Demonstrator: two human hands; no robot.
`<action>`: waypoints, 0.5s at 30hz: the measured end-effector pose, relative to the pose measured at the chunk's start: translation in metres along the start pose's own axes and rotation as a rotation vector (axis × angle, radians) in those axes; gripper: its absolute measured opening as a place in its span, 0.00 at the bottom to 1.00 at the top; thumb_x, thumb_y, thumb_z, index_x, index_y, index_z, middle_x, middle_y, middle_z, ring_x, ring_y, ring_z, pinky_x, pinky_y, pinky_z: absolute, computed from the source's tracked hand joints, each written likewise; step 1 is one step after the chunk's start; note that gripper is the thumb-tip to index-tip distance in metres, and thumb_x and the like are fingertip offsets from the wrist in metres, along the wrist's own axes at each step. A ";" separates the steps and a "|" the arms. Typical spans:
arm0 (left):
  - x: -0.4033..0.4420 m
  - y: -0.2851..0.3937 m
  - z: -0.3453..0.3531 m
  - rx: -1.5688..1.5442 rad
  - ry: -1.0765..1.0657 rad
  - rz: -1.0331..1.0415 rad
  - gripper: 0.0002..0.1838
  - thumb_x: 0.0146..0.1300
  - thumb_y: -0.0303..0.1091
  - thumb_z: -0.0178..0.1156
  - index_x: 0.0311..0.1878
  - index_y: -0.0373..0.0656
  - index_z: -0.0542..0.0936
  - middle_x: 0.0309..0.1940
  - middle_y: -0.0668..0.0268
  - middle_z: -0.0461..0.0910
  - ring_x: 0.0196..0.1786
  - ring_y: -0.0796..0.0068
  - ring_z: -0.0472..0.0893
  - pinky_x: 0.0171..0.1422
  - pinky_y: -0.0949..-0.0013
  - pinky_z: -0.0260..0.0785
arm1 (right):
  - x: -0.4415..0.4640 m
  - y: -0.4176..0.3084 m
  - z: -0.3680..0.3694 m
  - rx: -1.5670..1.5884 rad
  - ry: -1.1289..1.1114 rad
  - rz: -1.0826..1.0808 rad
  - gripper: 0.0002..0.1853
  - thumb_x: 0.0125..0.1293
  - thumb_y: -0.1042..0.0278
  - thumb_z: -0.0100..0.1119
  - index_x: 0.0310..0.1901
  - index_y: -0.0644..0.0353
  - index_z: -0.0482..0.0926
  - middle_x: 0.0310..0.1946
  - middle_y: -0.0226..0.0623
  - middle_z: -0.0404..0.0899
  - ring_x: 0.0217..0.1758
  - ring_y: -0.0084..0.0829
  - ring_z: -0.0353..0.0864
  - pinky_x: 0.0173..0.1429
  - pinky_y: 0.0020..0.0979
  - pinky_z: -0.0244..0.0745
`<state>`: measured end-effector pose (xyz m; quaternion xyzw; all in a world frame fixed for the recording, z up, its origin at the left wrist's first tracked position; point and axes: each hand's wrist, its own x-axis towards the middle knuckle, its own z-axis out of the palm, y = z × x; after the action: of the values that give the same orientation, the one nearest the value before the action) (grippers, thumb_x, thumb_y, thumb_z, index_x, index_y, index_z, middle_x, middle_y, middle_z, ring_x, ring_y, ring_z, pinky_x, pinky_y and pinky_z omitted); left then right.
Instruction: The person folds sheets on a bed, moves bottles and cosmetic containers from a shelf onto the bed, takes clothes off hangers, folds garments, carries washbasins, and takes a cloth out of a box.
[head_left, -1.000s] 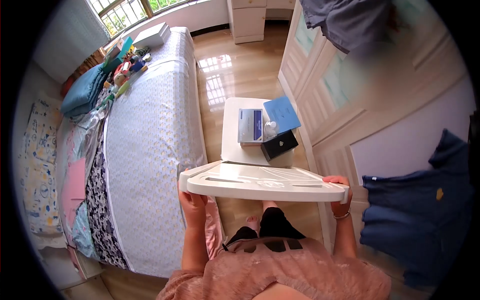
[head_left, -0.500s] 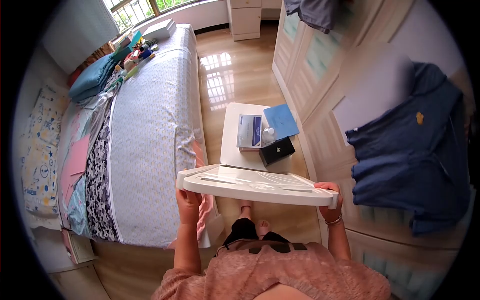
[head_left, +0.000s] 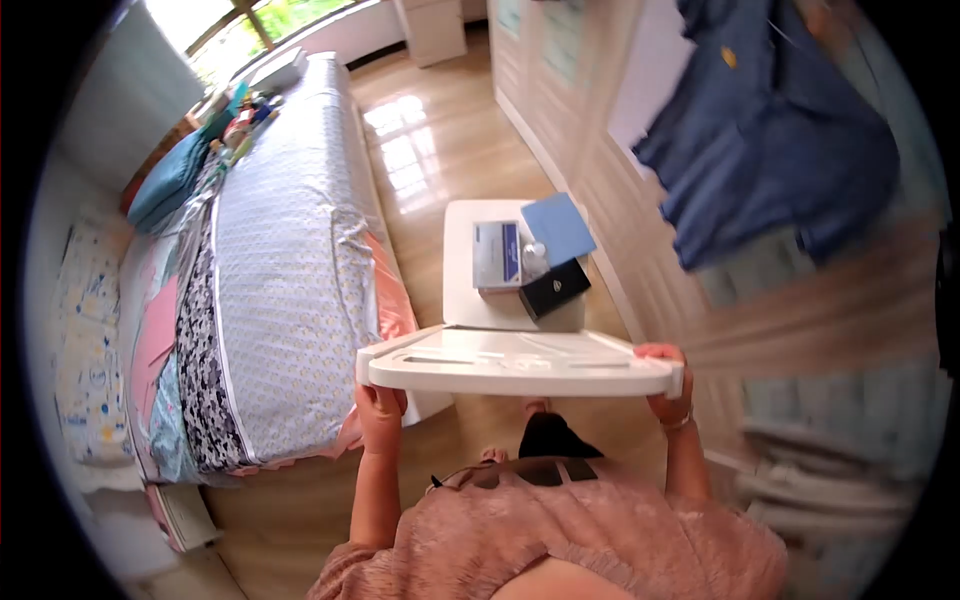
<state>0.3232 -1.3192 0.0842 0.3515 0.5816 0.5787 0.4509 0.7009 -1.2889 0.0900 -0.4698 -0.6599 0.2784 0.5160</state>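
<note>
Beside the bed point(head_left: 285, 260), both hands point(head_left: 380, 408) point(head_left: 671, 402) flank a chair point(head_left: 520, 376).

The chair seat point(head_left: 459, 262) bears a bottle point(head_left: 534, 258), blue folder point(head_left: 560, 226), black box point(head_left: 556, 290); also a blue-and-white box point(head_left: 495, 252).

A bedroom in a home: a bed point(head_left: 428, 404) with a patterned bedspread point(head_left: 280, 300) runs down the left of the frame, a folded teal quilt point(head_left: 168, 186) on it, and navy clothing point(head_left: 770, 145) hangs at upper right.
</note>
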 end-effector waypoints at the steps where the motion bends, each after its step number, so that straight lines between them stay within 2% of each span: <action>1: -0.014 0.008 0.002 -0.013 -0.018 -0.048 0.27 0.57 0.55 0.45 0.49 0.41 0.63 0.18 0.76 0.66 0.12 0.91 0.56 0.13 0.85 0.44 | -0.014 -0.012 -0.003 0.039 0.022 0.038 0.21 0.50 0.55 0.57 0.36 0.65 0.68 0.33 0.39 0.72 0.37 0.30 0.72 0.42 0.28 0.68; 2: -0.024 0.011 0.004 -0.002 -0.067 -0.066 0.27 0.57 0.55 0.45 0.49 0.41 0.63 0.18 0.76 0.66 0.12 0.91 0.56 0.13 0.85 0.44 | -0.028 -0.018 -0.008 0.011 0.036 0.048 0.21 0.51 0.54 0.56 0.36 0.65 0.68 0.34 0.38 0.72 0.37 0.28 0.72 0.41 0.26 0.67; 4: -0.048 0.010 0.001 0.041 -0.034 -0.029 0.27 0.57 0.55 0.44 0.49 0.41 0.64 0.20 0.76 0.66 0.13 0.92 0.55 0.14 0.85 0.44 | -0.061 -0.036 -0.009 0.109 0.120 0.110 0.19 0.52 0.56 0.55 0.36 0.64 0.68 0.34 0.36 0.72 0.36 0.25 0.70 0.39 0.24 0.67; 7: -0.079 -0.005 -0.021 0.047 -0.142 -0.062 0.27 0.57 0.55 0.44 0.51 0.41 0.64 0.22 0.76 0.67 0.15 0.92 0.56 0.16 0.85 0.46 | -0.116 -0.054 -0.009 0.147 0.239 0.184 0.19 0.51 0.55 0.56 0.36 0.64 0.68 0.34 0.36 0.72 0.35 0.25 0.70 0.39 0.25 0.67; 9: -0.098 -0.009 -0.032 0.109 -0.200 -0.024 0.29 0.57 0.55 0.44 0.51 0.41 0.64 0.23 0.75 0.68 0.16 0.91 0.58 0.17 0.85 0.48 | -0.148 -0.057 -0.010 0.151 0.326 0.061 0.20 0.51 0.54 0.56 0.35 0.64 0.67 0.33 0.37 0.72 0.34 0.27 0.71 0.38 0.26 0.67; 15: -0.141 -0.026 -0.062 0.296 -0.290 0.063 0.26 0.59 0.52 0.43 0.50 0.38 0.65 0.28 0.72 0.68 0.19 0.90 0.60 0.19 0.85 0.50 | -0.235 -0.082 -0.021 -0.023 0.361 0.016 0.19 0.53 0.55 0.54 0.35 0.65 0.67 0.32 0.41 0.71 0.34 0.30 0.72 0.39 0.27 0.67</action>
<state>0.3174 -1.4747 0.0706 0.5114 0.5780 0.4441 0.4551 0.7000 -1.5374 0.0680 -0.5234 -0.5559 0.1860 0.6184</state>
